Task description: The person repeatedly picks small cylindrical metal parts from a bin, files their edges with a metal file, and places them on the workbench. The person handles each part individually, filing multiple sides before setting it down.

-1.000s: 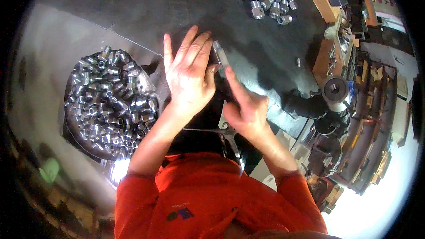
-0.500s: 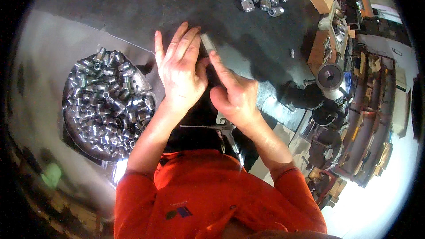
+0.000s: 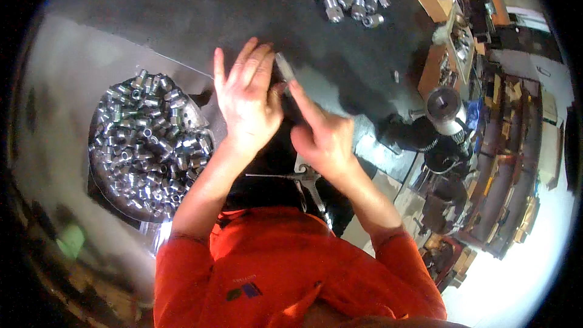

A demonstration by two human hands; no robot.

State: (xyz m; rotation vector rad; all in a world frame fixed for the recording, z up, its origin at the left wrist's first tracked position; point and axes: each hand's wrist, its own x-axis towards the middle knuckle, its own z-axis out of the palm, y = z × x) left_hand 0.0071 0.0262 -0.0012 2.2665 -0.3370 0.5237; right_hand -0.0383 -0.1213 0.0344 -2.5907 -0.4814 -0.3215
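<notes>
My right hand (image 3: 328, 143) is closed around a narrow grey metal bar that looks like a flat file (image 3: 283, 67), its index finger stretched along the top. The bar's far end points away and to the left, close beside the fingertips of my left hand (image 3: 249, 100). That left hand is held palm down, its little finger apart; its thumb bends in toward the index finger beside the bar. Whatever lies under those fingers is hidden. To the left, a wide round container (image 3: 113, 205) holds a heap of shiny metal hex fittings (image 3: 146, 146).
Several similar fittings (image 3: 333, 10) stand in a group on the dark tabletop (image 3: 200, 6) at the far side. A small metal piece (image 3: 396, 76) lies right of them. Along the right are open boxes (image 3: 432, 67), a round metal machine part (image 3: 443, 104) and a shelf rack (image 3: 504, 164).
Both hands keep nearly the same pose, and the bar has shifted slightly between them. The view has moved a little, so the far fittings appear slightly lower and to the left.
</notes>
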